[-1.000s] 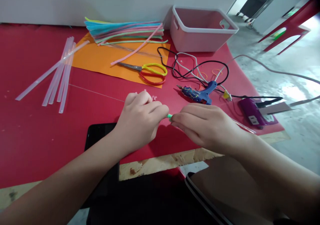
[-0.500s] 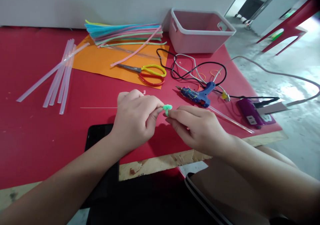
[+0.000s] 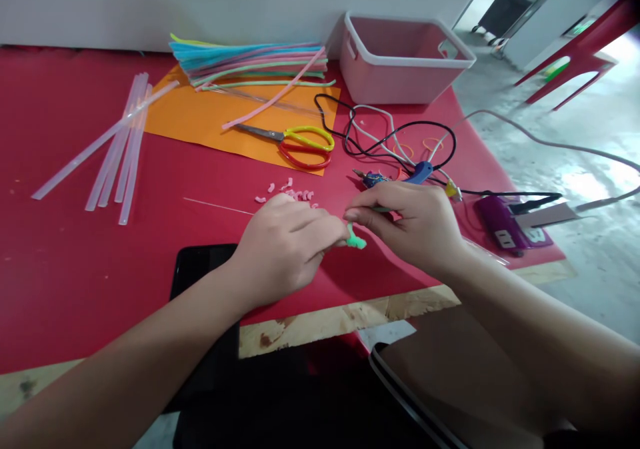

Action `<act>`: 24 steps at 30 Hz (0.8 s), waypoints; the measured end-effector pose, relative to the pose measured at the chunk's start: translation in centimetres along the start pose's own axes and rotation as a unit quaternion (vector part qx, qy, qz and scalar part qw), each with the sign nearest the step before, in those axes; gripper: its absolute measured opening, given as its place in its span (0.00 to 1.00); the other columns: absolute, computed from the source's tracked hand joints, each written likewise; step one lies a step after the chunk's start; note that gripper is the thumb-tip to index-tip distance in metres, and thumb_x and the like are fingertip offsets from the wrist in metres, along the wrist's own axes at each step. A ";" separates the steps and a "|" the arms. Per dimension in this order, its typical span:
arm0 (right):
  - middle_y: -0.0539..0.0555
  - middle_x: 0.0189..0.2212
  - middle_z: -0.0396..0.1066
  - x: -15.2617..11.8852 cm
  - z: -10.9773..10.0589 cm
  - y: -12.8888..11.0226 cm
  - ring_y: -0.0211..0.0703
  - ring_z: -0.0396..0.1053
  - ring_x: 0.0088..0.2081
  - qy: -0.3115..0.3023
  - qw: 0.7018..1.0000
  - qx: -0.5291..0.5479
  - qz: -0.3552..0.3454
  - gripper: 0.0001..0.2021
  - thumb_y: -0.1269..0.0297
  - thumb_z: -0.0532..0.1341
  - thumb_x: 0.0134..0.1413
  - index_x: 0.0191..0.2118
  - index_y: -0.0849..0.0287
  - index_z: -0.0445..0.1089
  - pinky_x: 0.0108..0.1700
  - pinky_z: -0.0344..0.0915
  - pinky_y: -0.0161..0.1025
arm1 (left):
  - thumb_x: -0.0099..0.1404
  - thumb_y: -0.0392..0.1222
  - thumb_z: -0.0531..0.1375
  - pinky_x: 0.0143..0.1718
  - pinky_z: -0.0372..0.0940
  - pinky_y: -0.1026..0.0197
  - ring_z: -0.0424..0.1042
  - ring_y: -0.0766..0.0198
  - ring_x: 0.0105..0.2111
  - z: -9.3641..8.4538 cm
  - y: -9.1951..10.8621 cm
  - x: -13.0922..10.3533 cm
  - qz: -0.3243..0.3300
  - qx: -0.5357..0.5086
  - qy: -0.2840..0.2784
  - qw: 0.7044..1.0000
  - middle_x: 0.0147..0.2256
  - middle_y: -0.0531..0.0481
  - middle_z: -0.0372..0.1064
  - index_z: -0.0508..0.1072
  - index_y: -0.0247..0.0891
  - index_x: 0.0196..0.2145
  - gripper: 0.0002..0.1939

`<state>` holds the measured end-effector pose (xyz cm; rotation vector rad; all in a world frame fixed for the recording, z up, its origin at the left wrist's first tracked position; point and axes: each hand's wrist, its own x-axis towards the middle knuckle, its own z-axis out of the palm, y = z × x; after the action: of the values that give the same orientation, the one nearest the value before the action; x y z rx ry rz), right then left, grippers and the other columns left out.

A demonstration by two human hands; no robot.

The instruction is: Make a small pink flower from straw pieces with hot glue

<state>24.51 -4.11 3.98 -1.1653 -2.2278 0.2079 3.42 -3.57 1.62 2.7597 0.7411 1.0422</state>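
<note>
- The red surface [image 3: 75, 262] has a bare wood edge nearest you, and a pale wall [image 3: 200, 2] stands behind it.
- Your left hand [image 3: 295, 246] is closed in a pinch, holding the green piece [image 3: 356, 240]; its fuzzy, curled end pokes out past your fingertips, above the surface.
- Your right hand [image 3: 413, 219] is pinched narrow just beside it, with a green strip [image 3: 383, 209] showing between thumb and forefinger; you can't tell whether the two join.
- Pink bits [image 3: 295, 194] lie scattered just beyond your left hand, with a thin pale line [image 3: 215, 204] to their left.
- The glue gun [image 3: 423, 171] is partly hidden behind your right hand, near tangled cords [image 3: 395, 129] and a purple power strip [image 3: 505, 226].
- Farther back, the scissors [image 3: 275, 136] rest on orange paper [image 3: 200, 126], near one pink stem [image 3: 280, 97] and the colored bundle [image 3: 250, 62].
- The pink bin [image 3: 395, 82] sits right of that bundle.
- Translucent sticks [image 3: 125, 142] lie over on your left.
- A black device [image 3: 193, 262] is partly under your left forearm.
</note>
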 end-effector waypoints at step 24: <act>0.51 0.28 0.75 -0.4 -0.2 1.1 0.39 0.72 0.31 0.018 0.998 -0.001 -0.058 0.03 0.66 0.63 0.58 0.34 0.56 0.74 0.36 0.69 0.37 | 0.67 0.31 0.53 0.34 0.64 0.59 0.66 0.60 0.31 0.3 -0.3 -0.4 -0.055 0.007 -0.078 0.995 0.28 0.46 0.72 0.74 0.34 0.34 0.10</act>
<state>25.55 -3.83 3.50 -1.0293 -2.2555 0.1349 3.24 -3.43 1.05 2.7373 0.8695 0.7933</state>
